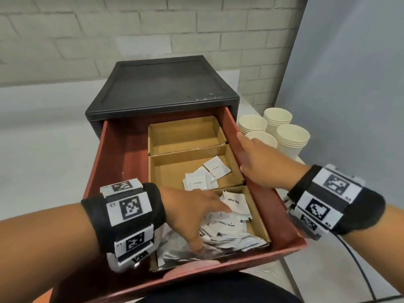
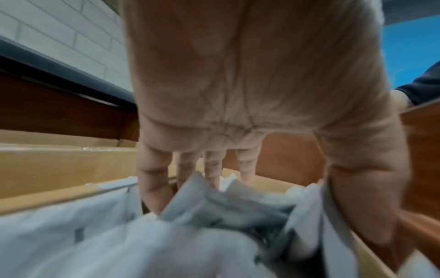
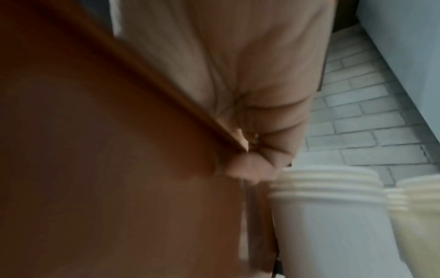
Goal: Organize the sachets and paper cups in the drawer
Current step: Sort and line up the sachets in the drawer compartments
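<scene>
The red drawer (image 1: 282, 215) stands pulled out, with cardboard compartments along its right side. My left hand (image 1: 209, 228) reaches into the front compartment, fingers spread and straight on a heap of white sugar sachets (image 1: 231, 224). The left wrist view shows the same left hand (image 2: 273, 197) with fingers down in the sachets (image 2: 214, 210). Cream sachets (image 1: 203, 177) lie in the middle compartment. My right hand (image 1: 242, 152) holds the drawer's right wall, thumb inside and fingers outside; the right hand (image 3: 250, 165) and the wall (image 3: 107, 150) also show in the right wrist view. Stacks of paper cups (image 1: 293, 138) (image 3: 328, 206) stand just right of the drawer.
The back compartment (image 1: 185, 136) holds nothing. Silver foil sachets (image 1: 175, 248) lie under my left palm. The black cabinet (image 1: 161, 84) tops the drawer. A brick wall is behind and a grey panel (image 1: 349, 84) to the right. A black cable (image 1: 358, 270) hangs by my right wrist.
</scene>
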